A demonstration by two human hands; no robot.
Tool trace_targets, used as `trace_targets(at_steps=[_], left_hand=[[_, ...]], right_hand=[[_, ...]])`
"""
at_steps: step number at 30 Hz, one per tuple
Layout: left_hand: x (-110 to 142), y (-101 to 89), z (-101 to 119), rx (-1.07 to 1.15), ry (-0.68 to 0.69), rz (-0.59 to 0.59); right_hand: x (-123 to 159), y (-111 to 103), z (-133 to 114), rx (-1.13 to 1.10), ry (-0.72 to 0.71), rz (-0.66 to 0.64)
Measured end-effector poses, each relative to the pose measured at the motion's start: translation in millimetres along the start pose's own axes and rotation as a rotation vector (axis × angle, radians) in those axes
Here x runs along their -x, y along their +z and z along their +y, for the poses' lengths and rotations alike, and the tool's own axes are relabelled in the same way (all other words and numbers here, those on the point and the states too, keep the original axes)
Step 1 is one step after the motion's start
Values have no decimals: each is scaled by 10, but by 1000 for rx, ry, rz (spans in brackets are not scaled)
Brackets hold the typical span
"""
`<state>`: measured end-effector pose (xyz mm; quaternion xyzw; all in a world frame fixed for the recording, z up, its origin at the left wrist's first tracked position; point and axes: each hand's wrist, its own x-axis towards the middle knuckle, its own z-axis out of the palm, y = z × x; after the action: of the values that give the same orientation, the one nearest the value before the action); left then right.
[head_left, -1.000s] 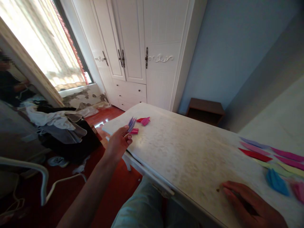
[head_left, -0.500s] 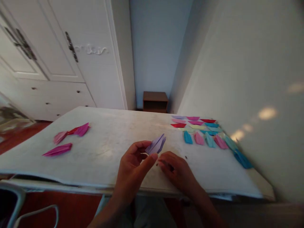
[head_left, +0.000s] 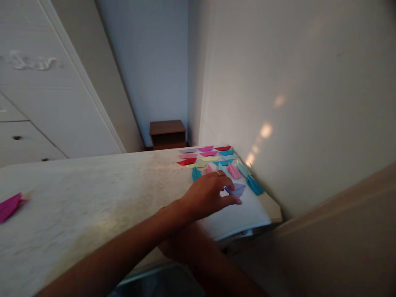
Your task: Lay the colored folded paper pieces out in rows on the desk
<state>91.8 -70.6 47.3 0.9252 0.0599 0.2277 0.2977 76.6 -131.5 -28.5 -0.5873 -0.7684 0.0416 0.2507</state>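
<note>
My left hand [head_left: 206, 194] reaches across to the right end of the white table [head_left: 102, 194], thumb and fingers pinched on a lavender folded paper piece [head_left: 237, 190] held low at the table surface. Just beyond it lie several folded paper pieces [head_left: 210, 158] in pink, red, teal and pale yellow, set in rows by the wall. A teal piece [head_left: 255, 185] lies right beside the lavender one. My right hand [head_left: 181, 247] sits at the table's front edge under my left forearm, and its fingers are hidden.
A pink folded piece [head_left: 10, 205] lies at the table's far left. A white wardrobe [head_left: 40, 103] stands behind, a brown bedside cabinet [head_left: 167, 133] in the corner, and a pale wall [head_left: 293, 103] borders the table's right side.
My left hand carried the lavender piece from the pink pile at the left, past the table's middle, over to the coloured rows at the right. The view swung right with it.
</note>
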Motion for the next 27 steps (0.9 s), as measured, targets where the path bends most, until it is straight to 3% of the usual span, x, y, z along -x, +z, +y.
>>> trace_targets(at_steps=[5, 9, 14, 17, 19, 24, 27], left_hand=[[-261, 136, -87, -238, -56, -210], [-255, 277, -106, -308, -80, -294], [-217, 309, -94, -361, -67, -424], [-233, 283, -125, -306, -53, -412], [-257, 269, -183, -306, 21, -396], [-328, 303, -381, -423, 390, -478], [-366, 359, -434, -462, 427, -475]], right_hand=[[-2, -42, 3, -21, -155, 6], [-11, 1, 43, -102, -197, 78], [-8, -59, 12, -48, -178, 17], [-34, -80, -5, -36, -197, 55], [-51, -77, -5, -20, -185, 82], [-60, -110, 4, -6, -194, 85], [-55, -150, -2, 23, -182, 108]])
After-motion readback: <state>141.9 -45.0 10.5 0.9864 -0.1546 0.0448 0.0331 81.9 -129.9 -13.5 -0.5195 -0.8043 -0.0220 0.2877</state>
